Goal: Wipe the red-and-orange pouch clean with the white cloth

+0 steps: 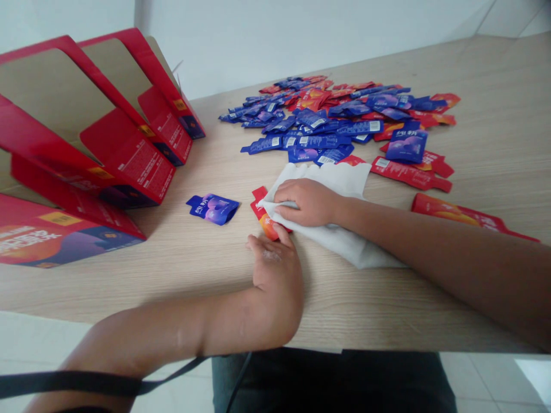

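Note:
A red spout pouch (269,227) lies on the table, partly covered by a white cloth (344,241). My right hand (305,201) is closed on the cloth, pressing a fold of it onto the pouch. At the pouch's lower edge, my left hand (275,255) grips it with the fingertips, the wrist sharply bent; some of its fingers are hidden. To the left of both hands a single blue pouch (214,209) lies flat, touching nothing else.
Behind the hands spreads a heap of blue and red pouches (318,126). One red pouch (456,212) lies beyond my right forearm. Several open red cartons (124,155) stand in a row at left. A white wall (301,40) borders the wooden table (365,310).

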### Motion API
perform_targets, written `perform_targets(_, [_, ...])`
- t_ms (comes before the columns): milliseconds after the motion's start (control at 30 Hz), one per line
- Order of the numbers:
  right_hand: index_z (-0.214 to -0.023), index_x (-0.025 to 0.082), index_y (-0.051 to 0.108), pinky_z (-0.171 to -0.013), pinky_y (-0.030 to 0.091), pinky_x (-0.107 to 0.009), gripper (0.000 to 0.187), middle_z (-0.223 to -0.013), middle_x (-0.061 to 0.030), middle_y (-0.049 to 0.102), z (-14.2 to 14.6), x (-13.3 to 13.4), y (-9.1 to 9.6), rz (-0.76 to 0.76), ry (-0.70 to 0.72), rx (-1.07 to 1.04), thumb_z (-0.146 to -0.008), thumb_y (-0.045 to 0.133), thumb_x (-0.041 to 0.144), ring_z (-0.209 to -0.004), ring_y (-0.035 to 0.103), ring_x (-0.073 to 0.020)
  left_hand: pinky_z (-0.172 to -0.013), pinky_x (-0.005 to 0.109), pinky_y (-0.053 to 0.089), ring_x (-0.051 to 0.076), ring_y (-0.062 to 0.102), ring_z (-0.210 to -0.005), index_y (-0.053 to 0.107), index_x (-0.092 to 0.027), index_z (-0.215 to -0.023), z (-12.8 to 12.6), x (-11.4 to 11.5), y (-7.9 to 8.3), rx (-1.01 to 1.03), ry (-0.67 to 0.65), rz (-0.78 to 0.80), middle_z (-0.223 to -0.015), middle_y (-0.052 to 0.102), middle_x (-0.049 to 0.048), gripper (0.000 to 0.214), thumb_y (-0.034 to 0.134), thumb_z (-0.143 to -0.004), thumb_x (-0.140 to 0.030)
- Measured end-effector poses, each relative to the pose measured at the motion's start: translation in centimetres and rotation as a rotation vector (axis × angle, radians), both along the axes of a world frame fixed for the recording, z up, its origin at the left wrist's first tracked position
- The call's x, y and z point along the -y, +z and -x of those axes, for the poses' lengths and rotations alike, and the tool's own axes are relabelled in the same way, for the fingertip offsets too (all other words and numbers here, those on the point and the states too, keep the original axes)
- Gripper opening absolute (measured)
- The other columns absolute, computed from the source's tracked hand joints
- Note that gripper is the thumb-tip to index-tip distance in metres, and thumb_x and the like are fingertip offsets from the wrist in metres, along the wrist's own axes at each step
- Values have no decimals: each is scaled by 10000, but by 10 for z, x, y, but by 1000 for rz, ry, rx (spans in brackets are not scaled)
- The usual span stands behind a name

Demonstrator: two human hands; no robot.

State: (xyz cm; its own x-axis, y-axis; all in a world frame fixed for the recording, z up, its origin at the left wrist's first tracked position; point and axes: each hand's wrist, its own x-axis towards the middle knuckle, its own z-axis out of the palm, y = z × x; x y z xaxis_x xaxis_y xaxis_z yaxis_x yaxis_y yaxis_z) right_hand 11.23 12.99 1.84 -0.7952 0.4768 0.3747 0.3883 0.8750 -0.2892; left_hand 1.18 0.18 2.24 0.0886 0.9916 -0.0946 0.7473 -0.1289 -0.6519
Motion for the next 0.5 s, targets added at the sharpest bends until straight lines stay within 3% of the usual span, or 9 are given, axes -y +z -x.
perform_targets(233, [-715,145,588,-708,350,-286,208,-751,-54,599,0,0,0,7,18,-6,-849,463,242,-725,505,-163,-938,402,466,220,690,-900,377,18,-1364,1,0,-1,49,7,-8,-949,718,211,562,207,-828,34])
perform_targets(500, [-771,144,621,-757,377,-301,213,-850,-80,643,0,1,1,30,2,5,-862,460,250,-813,541,-187,-951,433,443,244,675,-949,390,25,-1354,0,0,1,207,38,-1,-920,709,228,543,238,-833,35])
